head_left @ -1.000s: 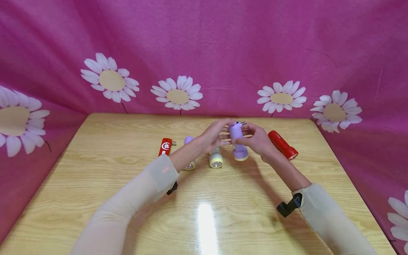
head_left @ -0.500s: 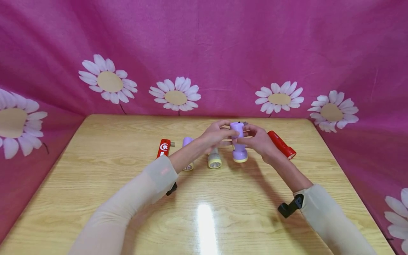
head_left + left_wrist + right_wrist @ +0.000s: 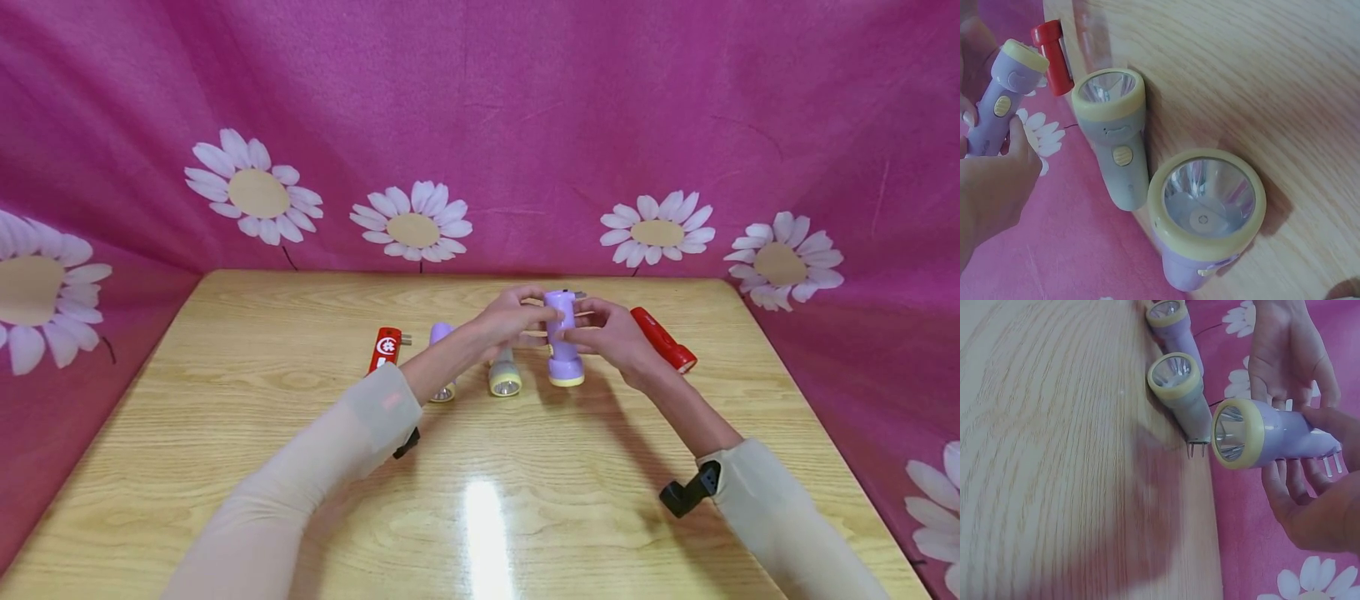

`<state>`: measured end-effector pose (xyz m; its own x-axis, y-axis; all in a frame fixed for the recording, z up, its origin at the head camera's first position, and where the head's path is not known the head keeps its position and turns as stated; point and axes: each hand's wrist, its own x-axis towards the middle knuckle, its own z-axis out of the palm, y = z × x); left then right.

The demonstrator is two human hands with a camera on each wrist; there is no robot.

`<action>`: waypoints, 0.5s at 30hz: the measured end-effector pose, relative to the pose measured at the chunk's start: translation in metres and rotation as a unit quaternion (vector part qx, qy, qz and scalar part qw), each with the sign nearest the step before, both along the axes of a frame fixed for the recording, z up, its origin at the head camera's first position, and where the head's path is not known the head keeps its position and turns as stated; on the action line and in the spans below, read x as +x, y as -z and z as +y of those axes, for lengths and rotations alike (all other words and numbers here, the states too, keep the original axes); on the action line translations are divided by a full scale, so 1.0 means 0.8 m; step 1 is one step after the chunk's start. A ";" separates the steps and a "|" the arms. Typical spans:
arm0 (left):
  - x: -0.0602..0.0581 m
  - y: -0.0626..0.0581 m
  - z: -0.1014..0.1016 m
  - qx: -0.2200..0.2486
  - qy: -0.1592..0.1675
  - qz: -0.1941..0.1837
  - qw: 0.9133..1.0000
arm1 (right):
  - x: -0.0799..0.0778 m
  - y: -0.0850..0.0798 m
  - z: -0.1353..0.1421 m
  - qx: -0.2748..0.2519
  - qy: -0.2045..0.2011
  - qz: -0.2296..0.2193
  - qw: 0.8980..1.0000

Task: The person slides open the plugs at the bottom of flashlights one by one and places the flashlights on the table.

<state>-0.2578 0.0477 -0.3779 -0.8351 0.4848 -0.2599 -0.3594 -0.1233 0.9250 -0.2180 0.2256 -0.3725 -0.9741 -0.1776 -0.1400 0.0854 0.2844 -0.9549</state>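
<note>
A purple flashlight (image 3: pixel 562 342) with a cream rim is held between both hands, lens end down above the table. My left hand (image 3: pixel 513 321) grips its left side, the thumb across the barrel near the upper end. From the right, my right hand (image 3: pixel 611 333) holds the barrel between thumb and fingers. In the right wrist view, metal plug prongs (image 3: pixel 1332 465) stick out near the tail. A cream slide switch (image 3: pixel 1002 106) shows in the left wrist view. Just left of the held flashlight lies a grey-green flashlight (image 3: pixel 505 379) with a cream rim.
Another purple flashlight (image 3: pixel 441 333) lies partly behind my left forearm. Farther left is a red flashlight (image 3: pixel 386 348) with side prongs. A second red flashlight (image 3: pixel 663 340) lies right of my right hand. Pink flowered cloth (image 3: pixel 525 125) rises behind the wooden table (image 3: pixel 585 517).
My left thumb has come onto the front of the purple flashlight's barrel. The flashlight has shifted slightly down and right with both hands still on it. The other flashlights have stayed in place.
</note>
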 end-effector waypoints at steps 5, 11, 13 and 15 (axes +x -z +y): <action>0.001 0.005 0.004 0.000 -0.011 -0.010 1.000 | -0.002 0.002 0.002 0.006 0.010 -0.010 1.000; 0.005 0.007 0.009 -0.023 -0.006 -0.033 0.999 | -0.005 0.005 0.005 0.005 0.021 -0.021 1.000; 0.006 0.007 0.010 -0.030 -0.005 -0.042 0.999 | -0.005 0.006 0.006 -0.002 0.021 -0.024 0.999; 0.006 0.008 0.012 -0.033 -0.007 -0.048 0.998 | -0.005 0.007 0.006 -0.010 0.021 -0.027 0.999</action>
<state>-0.2529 0.0569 -0.3846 -0.8109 0.4534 -0.3700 -0.4459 -0.0692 0.8924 -0.2221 0.2307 -0.3780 -0.9717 -0.1408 -0.1896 0.1486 0.2597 -0.9542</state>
